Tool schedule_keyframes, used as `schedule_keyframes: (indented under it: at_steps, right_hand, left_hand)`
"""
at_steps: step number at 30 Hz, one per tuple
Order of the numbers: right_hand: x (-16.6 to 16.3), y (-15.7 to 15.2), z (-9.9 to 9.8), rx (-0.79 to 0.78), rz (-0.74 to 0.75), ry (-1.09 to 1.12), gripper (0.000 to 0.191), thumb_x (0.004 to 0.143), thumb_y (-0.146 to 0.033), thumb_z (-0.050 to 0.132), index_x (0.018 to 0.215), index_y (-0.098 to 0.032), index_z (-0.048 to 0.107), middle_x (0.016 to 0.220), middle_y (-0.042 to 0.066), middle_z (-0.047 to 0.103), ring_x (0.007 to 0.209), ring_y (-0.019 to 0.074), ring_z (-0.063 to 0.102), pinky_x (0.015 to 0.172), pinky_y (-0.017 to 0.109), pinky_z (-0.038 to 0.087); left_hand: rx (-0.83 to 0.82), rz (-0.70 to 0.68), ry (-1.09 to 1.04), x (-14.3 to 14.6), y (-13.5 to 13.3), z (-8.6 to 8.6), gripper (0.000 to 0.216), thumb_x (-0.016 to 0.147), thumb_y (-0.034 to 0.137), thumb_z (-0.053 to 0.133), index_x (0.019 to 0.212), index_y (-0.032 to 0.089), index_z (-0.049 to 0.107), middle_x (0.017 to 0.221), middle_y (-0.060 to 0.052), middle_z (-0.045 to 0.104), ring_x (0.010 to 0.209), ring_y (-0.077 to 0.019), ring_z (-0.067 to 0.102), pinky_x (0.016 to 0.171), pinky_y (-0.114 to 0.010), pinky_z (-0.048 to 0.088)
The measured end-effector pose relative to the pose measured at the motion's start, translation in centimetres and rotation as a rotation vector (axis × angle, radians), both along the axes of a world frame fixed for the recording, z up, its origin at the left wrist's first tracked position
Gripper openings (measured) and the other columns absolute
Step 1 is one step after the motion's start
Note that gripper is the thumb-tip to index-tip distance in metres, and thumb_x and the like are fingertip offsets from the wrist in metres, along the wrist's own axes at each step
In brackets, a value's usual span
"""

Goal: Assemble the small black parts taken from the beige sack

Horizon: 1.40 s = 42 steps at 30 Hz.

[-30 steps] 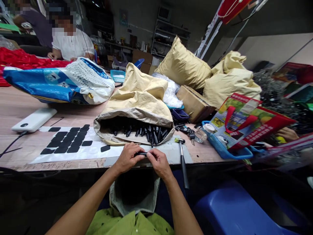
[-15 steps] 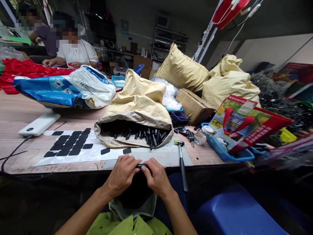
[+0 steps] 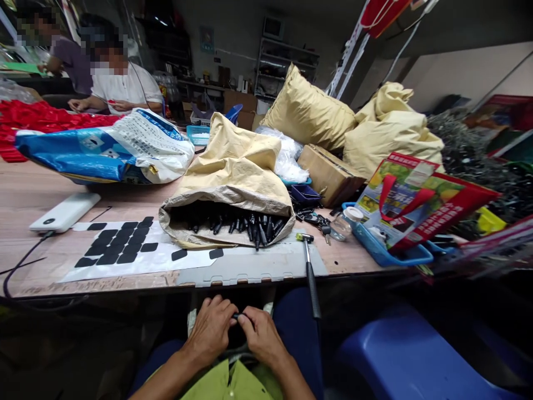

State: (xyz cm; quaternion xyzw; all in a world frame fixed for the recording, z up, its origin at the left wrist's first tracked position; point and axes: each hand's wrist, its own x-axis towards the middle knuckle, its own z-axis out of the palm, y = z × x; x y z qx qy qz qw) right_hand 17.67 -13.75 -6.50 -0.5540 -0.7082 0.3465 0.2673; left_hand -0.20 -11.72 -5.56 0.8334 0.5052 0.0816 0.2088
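Note:
Below the table's front edge, my left hand (image 3: 212,328) and my right hand (image 3: 260,332) meet over my lap. Both are closed on one small black cylindrical part (image 3: 236,316), mostly covered by the fingers. Beyond them on the table lies a beige sack (image 3: 239,161), its mouth facing me, with many black tube-shaped parts (image 3: 258,229) inside. A grey sheet (image 3: 250,272) lies at the table edge in front of it. To the right, a hammer (image 3: 308,266) rests with its black handle sticking out over the edge.
White paper with black rounded patches (image 3: 119,241) and a white power bank (image 3: 64,212) lie left. A blue and white bag (image 3: 108,147) is behind. At right stand a clear jar (image 3: 345,224), a blue basket (image 3: 375,250) and a blue stool (image 3: 408,355). Two people sit far left.
Both hands have moved down and toward me, from the table edge to over my lap, still holding the black part. The grey sheet's front edge is now uncovered.

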Motion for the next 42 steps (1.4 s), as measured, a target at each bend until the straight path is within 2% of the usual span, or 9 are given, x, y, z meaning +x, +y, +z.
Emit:
schedule_keyframes:
  at_steps: [6,11,16,19,22,24,29,35,42]
  right_hand:
    - [0.3,0.2,-0.3,-0.029,-0.146,-0.036,0.021,0.093,-0.034,0.056,0.105,-0.022,0.070,0.083,0.003,0.061,0.074,0.0184,0.059,0.068,0.028,0.044]
    - [0.4,0.0,-1.6,0.001,-0.148,-0.081,0.018,0.094,-0.032,0.054,0.095,-0.022,0.069,0.083,0.005,0.060,0.075,0.0216,0.060,0.069,0.031,0.046]
    - [0.3,0.1,-2.1,-0.023,-0.109,-0.127,0.019,0.094,-0.024,0.051,0.094,-0.023,0.070,0.089,0.007,0.064,0.087,0.0227,0.063,0.077,0.031,0.047]
    - [0.1,-0.1,-1.8,-0.065,-0.090,-0.205,0.020,0.094,-0.024,0.052,0.100,-0.023,0.071,0.095,0.008,0.065,0.091,0.0224,0.065,0.080,0.031,0.047]
    - [-0.2,-0.5,-1.4,-0.102,-0.056,-0.291,0.022,0.093,-0.027,0.053,0.103,-0.024,0.072,0.099,0.008,0.066,0.093,0.0231,0.066,0.081,0.031,0.047]
    - [-0.3,-0.7,-1.1,-0.125,-0.023,-0.325,0.024,0.093,-0.031,0.053,0.106,-0.025,0.072,0.102,0.007,0.066,0.095,0.0238,0.067,0.082,0.032,0.048]
    - [-0.4,-0.8,-1.0,-0.165,-0.008,-0.377,0.027,0.093,-0.033,0.052,0.108,-0.026,0.073,0.103,0.007,0.068,0.097,0.0240,0.068,0.084,0.032,0.050]
    - [-0.5,-0.9,-0.9,-0.163,-0.001,-0.406,0.026,0.092,-0.032,0.053,0.107,-0.026,0.074,0.103,0.008,0.069,0.098,0.0240,0.069,0.084,0.032,0.050]
    - [-0.4,-0.7,-0.9,-0.146,0.054,-0.444,0.023,0.091,-0.029,0.055,0.103,-0.025,0.074,0.100,0.007,0.071,0.093,0.0230,0.069,0.080,0.030,0.049]
  left_hand:
    - [-0.224,0.104,0.181,0.6,1.7,-2.4,0.028,0.097,0.025,0.042,0.104,0.023,0.069,0.098,-0.011,0.073,0.096,-0.0261,0.066,0.081,-0.036,0.044]
    - [-0.298,0.123,0.190,0.7,1.9,-3.0,0.028,0.093,0.021,0.047,0.111,0.024,0.067,0.106,-0.011,0.073,0.102,-0.0258,0.069,0.085,-0.035,0.049]
    - [-0.225,-0.034,0.025,0.8,2.3,2.2,0.023,0.086,0.031,0.060,0.105,0.025,0.071,0.102,-0.008,0.076,0.096,-0.0274,0.070,0.078,-0.033,0.048]
    - [-0.185,-0.038,-0.189,0.1,5.4,6.3,0.022,0.091,0.041,0.058,0.095,0.027,0.074,0.085,-0.002,0.076,0.078,-0.0200,0.068,0.068,-0.026,0.044]
    - [0.079,0.272,-0.162,-1.3,10.7,8.7,0.030,0.092,0.045,0.053,0.100,0.024,0.073,0.081,-0.003,0.074,0.074,-0.0202,0.065,0.068,-0.027,0.043]
    - [0.200,0.465,-0.064,-2.1,14.2,9.2,0.034,0.093,0.048,0.051,0.104,0.023,0.072,0.093,-0.007,0.075,0.084,-0.0231,0.067,0.070,-0.029,0.045]
    - [0.111,0.628,0.184,-2.6,18.6,9.2,0.050,0.088,0.057,0.051,0.114,0.020,0.071,0.104,-0.018,0.074,0.098,-0.0374,0.068,0.075,-0.039,0.048]
    - [0.031,0.599,0.240,-3.4,17.9,10.0,0.043,0.083,0.056,0.052,0.100,0.024,0.076,0.100,-0.017,0.075,0.096,-0.0389,0.068,0.069,-0.038,0.045]
    - [0.082,0.362,0.117,-4.0,12.4,10.5,0.031,0.081,0.056,0.060,0.085,0.026,0.071,0.079,-0.004,0.072,0.078,-0.0259,0.066,0.062,-0.030,0.033]
